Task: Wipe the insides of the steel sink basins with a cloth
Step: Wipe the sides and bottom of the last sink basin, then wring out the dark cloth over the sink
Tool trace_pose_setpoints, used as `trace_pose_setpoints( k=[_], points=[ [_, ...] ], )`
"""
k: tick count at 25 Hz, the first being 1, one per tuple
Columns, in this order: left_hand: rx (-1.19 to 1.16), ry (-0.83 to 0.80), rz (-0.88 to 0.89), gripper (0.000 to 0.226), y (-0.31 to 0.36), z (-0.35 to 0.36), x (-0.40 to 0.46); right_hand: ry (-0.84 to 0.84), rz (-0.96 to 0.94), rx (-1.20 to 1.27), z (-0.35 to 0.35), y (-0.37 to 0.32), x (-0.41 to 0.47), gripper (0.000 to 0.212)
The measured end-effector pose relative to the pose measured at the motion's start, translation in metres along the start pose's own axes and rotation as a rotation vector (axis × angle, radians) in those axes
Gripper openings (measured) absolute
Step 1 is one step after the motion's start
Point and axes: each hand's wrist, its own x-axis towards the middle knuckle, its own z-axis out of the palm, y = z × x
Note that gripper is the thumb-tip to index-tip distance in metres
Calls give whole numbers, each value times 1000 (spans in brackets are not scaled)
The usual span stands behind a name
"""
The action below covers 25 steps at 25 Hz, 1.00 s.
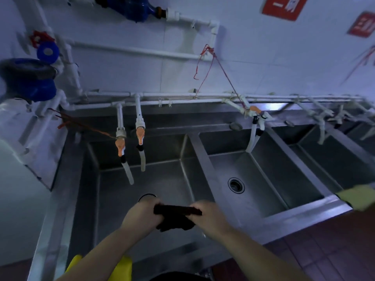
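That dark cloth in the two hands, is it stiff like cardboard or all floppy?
Probably floppy: the dark cloth sags in a crumpled bunch below where the left hand and right hand grip it. It looks light too, since bare fingers hold it up over the left steel sink basin. Whether it is wet and slippery cannot be told.

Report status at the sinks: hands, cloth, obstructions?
Left hand and right hand both grip the dark cloth, held over the left basin. Two tap hoses hang into that basin.
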Motion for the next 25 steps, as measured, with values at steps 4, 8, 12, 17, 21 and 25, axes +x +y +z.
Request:
trace_pose_setpoints(
  k=[4, 8, 12, 17, 21, 25],
  points=[
    [-291, -89, 6, 15, 38, 14, 12, 132, 137, 207, -24, 24, -16, 8],
    [-356, -81, 51, 19, 84, 39, 19, 215, 185, 271, -50, 57, -35, 11],
    [-293, -150, 101, 15, 138, 81, 20, 228, 232, 399, -77, 107, -59, 15],
    [-181, -172, 171, 22, 233, 177, 32, 255, 269, 561, -135, 215, -109, 12],
    [-206, -157, 191, 11, 321, 265, 48, 329, 325, 503, -191, 319, -148, 14],
    [-258, -250, 218, 14, 401, 342, 59, 441, 381, 528, -246, 402, -192, 15]
  ],
)
